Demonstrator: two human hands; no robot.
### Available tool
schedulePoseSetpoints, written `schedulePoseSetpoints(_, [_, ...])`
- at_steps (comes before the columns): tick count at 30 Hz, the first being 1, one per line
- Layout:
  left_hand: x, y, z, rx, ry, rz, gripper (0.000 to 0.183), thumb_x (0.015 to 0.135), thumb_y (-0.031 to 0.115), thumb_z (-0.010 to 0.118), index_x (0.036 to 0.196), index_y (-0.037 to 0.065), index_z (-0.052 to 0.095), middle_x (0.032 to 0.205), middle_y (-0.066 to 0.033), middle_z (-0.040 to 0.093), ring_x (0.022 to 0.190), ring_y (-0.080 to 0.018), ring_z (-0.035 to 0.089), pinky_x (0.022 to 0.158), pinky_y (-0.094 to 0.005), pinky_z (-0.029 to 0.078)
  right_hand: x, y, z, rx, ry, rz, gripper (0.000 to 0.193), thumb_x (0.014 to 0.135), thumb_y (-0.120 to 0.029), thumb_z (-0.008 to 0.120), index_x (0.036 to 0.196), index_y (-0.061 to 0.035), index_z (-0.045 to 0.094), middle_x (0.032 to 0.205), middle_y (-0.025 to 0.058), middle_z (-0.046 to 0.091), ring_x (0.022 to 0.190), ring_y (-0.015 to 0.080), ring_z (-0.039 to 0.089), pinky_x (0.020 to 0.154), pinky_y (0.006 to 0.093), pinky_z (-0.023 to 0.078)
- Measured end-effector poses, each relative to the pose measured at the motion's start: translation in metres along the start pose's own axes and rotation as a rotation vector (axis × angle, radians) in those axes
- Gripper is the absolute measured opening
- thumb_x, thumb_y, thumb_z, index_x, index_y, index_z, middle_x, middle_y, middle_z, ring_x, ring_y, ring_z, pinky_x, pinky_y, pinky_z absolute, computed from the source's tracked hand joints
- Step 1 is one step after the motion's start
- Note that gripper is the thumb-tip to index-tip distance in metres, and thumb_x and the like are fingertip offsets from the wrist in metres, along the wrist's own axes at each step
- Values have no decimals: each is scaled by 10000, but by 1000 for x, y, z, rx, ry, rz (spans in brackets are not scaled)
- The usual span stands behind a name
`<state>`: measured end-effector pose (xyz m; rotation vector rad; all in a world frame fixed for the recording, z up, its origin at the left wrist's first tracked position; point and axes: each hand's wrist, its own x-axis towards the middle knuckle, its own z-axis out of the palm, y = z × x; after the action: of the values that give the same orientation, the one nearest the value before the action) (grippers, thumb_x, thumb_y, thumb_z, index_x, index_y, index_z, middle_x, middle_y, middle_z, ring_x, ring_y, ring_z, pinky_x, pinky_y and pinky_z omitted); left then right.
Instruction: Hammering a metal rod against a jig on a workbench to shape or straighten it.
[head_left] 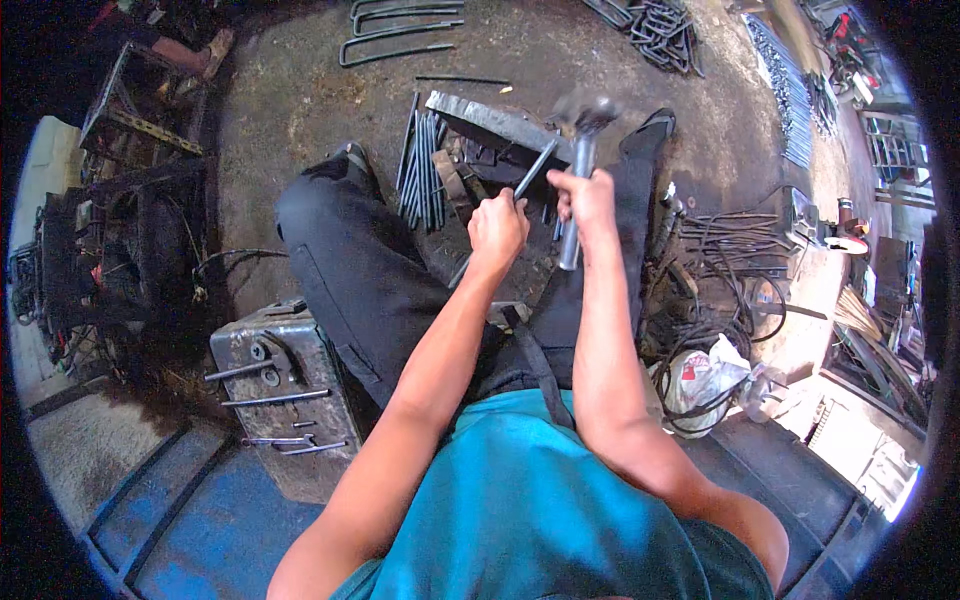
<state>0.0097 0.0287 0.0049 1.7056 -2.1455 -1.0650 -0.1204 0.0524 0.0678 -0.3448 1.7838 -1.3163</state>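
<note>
Wrapped round a thin metal rod (pixel 537 168) is my left hand (pixel 497 230), between my knees. The rod slants up to the right, and its upper end is by the right part of a thick metal slab (pixel 485 116); I cannot tell if they touch. In my right hand (pixel 588 203) is a hammer (pixel 583 158), gripped by its metal handle. Its head is raised at the slab's right end and slightly blurred. A bundle of straight rods (pixel 424 178) lies left of the slab, next to a small block (pixel 450 178).
Bent U-shaped rods (pixel 400 47) and a heap of bent rods (pixel 662 38) lie on the far floor. At left stands a metal box (pixel 300 430) with wrenches and bars. Rusty rods (pixel 735 240), cables (pixel 725 330) and a white plastic bag (pixel 705 385) are at right.
</note>
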Motion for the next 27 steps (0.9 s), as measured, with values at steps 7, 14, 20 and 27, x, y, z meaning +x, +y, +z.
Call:
schedulePoseSetpoints(7, [-2,1,-10,-24,47,25,306,904,300,573,900,2,638,850,-314,636,863,-488,621,768,-543,494,-23,16,-17,-26,72,-35,221,774,-82,698,723,-52,484,549,11,465,377,110,440,340,285,328])
schedulePoseSetpoints(14, [-5,6,-8,25,-3,-46,415,953,357,464,997,-18,636,866,-310,646,867,-482,629,788,-545,498,-62,-62,-28,149,-50,-351,199,835,-141,697,803,-57,520,554,4,465,391,95,432,367,238,331])
schedulePoseSetpoints(20, [-3,3,-9,20,-12,-35,392,945,301,449,976,-48,624,880,-327,641,855,-486,630,792,-549,497,-42,-57,-5,210,-30,-488,324,886,-280,709,728,-53,542,515,-18,459,382,77,430,357,247,332])
schedulePoseSetpoints(27, [-2,-18,-2,-106,-8,17,332,911,233,460,892,-73,585,846,-370,607,840,-524,603,797,-573,472,-12,22,-11,-144,154,5,307,795,-164,741,627,-49,511,506,39,506,386,138,487,362,316,372])
